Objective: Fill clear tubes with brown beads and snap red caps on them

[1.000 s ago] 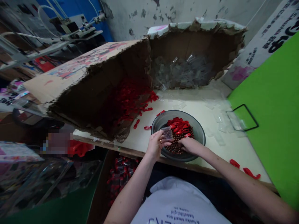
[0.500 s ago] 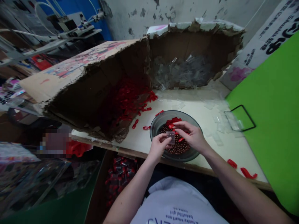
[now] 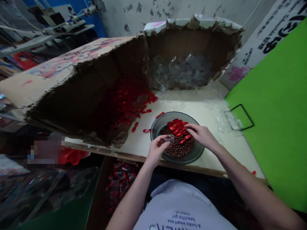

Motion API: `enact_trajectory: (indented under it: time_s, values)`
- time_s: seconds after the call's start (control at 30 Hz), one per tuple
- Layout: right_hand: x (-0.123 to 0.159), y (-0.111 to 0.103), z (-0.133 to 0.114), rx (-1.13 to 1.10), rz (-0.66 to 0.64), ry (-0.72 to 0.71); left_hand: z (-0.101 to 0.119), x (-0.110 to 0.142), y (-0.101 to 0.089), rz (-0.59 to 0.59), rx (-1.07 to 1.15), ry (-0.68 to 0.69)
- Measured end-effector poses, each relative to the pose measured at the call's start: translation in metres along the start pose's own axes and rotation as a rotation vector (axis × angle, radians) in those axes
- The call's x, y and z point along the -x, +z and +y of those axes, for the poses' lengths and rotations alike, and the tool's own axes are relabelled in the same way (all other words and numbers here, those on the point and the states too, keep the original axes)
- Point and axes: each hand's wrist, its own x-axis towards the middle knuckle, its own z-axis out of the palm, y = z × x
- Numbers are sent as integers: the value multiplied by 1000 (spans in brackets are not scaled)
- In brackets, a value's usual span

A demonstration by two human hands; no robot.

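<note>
Over grey bowl [image 3: 157, 125] on cream table [image 3: 211, 155]: L hand [image 3: 157, 150] closed round small clear plastic cup [image 3: 169, 138], brown beads [image 3: 178, 148] inside it and filling bowl. R hand [image 3: 200, 134] half open, fingertips at red plastic pcs [image 3: 177, 126] atop beads. Behind bowl, torn cardboard box [image 3: 72, 95] w/ more red pcs, clear plastic bits [image 3: 179, 75].

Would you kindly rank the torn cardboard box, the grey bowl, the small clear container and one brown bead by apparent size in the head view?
1. torn cardboard box
2. grey bowl
3. small clear container
4. brown bead
</note>
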Motion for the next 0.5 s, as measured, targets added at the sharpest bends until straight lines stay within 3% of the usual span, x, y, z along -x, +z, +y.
enact_trajectory:
  time_s: [0.07, 0.17, 0.33, 0.5]
  values:
    - [-2, 5, 14, 245, -151, -2, 0, 0, -4, 22, 13, 24]
    - [-4, 21, 25, 372, -300, -28, 1, -2, -6, 96, 45, 14]
    - [-6, 43, 27, 413, -355, -74, 6, 0, 0, 103, 64, -93]
    - [-11, 36, 25, 361, -306, -102, 7, 4, 2, 83, 90, -77]
